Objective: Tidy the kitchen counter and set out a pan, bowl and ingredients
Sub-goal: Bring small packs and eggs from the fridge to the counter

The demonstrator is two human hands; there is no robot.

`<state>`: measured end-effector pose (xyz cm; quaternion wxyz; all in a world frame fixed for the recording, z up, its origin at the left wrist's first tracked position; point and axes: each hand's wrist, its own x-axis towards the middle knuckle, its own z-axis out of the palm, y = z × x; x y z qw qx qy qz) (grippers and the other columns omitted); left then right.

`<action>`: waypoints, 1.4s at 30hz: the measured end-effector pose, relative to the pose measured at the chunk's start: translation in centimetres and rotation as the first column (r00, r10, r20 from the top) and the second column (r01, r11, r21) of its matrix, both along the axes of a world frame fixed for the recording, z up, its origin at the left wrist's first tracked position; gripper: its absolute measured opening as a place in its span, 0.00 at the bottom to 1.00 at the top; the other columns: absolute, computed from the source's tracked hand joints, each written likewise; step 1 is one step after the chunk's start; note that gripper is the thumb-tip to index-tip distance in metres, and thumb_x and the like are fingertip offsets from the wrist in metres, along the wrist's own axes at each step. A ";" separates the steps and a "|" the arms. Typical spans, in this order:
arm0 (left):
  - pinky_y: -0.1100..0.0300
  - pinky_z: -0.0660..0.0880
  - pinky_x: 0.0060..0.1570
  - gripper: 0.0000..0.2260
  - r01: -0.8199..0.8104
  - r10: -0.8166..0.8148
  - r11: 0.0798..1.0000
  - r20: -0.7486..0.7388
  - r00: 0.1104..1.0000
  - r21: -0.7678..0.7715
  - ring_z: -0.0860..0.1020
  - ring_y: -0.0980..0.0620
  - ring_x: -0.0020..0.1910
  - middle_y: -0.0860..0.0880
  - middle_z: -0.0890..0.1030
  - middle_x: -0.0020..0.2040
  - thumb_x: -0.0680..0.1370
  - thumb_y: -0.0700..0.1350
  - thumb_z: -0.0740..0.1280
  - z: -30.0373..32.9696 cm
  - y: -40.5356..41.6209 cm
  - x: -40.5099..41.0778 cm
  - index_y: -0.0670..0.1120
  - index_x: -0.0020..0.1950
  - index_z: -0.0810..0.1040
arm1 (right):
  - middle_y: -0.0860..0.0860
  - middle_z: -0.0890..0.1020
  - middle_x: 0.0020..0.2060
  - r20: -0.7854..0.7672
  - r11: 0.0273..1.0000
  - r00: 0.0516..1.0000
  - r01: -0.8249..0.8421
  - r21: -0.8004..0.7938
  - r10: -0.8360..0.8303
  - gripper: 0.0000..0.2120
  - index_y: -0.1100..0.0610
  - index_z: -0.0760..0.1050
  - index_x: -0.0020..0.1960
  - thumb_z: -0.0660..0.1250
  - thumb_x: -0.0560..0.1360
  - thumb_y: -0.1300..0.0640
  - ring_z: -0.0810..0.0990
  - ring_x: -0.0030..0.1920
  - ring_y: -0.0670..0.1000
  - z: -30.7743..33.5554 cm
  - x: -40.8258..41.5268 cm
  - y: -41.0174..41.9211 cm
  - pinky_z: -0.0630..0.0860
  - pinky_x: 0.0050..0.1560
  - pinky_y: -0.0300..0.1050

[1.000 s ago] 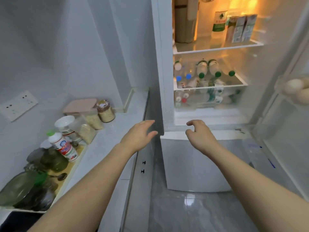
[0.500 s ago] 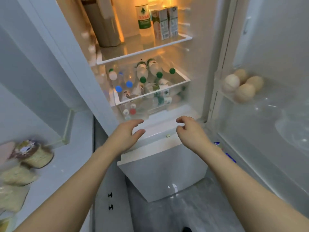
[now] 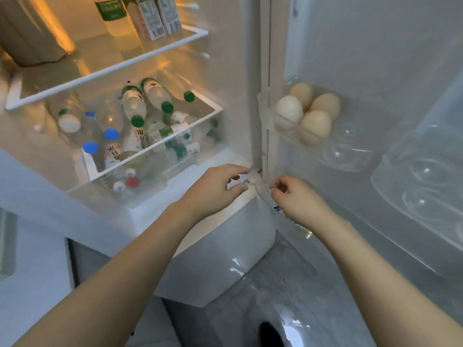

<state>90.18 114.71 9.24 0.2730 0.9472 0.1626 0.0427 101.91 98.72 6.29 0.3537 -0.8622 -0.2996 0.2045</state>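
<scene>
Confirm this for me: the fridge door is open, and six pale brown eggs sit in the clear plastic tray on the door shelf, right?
Not quite. The head view shows four pale brown eggs, not six, in the clear plastic tray on the door shelf; its other cups are bare. The fridge door is open, as you said.

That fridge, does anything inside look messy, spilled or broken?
Nothing looks spilled or broken. The bottles in the clear drawer lie on their sides in a loose heap, pointing different ways, which is the only untidy spot. The four eggs sit neatly in the door tray, and the cartons stand upright.
</scene>
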 end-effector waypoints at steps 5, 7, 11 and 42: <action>0.62 0.72 0.59 0.15 0.174 -0.174 0.985 -0.032 0.984 -0.010 0.77 0.58 0.55 0.53 0.80 0.61 0.79 0.46 0.67 -0.7 -2.1 3.8 0.49 0.66 0.77 | 0.52 0.79 0.50 0.061 0.978 0.998 0.042 -0.205 -0.030 0.12 0.55 0.76 0.57 0.64 0.73 0.56 0.78 0.52 0.55 -1.5 1.8 -3.2 0.72 0.47 0.43; 0.64 0.72 0.58 0.15 0.207 -0.208 0.978 -0.047 0.977 -0.017 0.78 0.58 0.54 0.52 0.80 0.61 0.79 0.45 0.67 -1.1 -2.8 4.9 0.48 0.66 0.78 | 0.54 0.78 0.54 0.085 0.957 0.996 0.048 -0.285 -0.025 0.15 0.56 0.74 0.60 0.64 0.74 0.55 0.77 0.55 0.56 -2.0 2.0 -4.1 0.72 0.50 0.45; 0.67 0.70 0.56 0.16 0.249 -0.250 0.968 -0.124 0.960 -0.026 0.78 0.55 0.56 0.51 0.80 0.63 0.79 0.43 0.67 -1.8 -3.9 6.9 0.46 0.66 0.77 | 0.56 0.78 0.55 0.100 0.897 0.995 0.025 -0.442 0.021 0.19 0.57 0.74 0.60 0.67 0.72 0.51 0.77 0.55 0.57 -2.8 2.1 -5.4 0.75 0.49 0.46; 0.59 0.72 0.36 0.16 0.322 -0.084 0.915 -0.664 0.743 0.244 0.76 0.50 0.39 0.51 0.73 0.36 0.71 0.54 0.75 -7.7 -7.9 13.2 0.46 0.46 0.74 | 0.53 0.72 0.59 0.168 0.817 0.960 -0.092 -0.570 0.226 0.21 0.57 0.68 0.64 0.67 0.75 0.49 0.70 0.61 0.55 -7.9 2.4 -5.8 0.73 0.54 0.48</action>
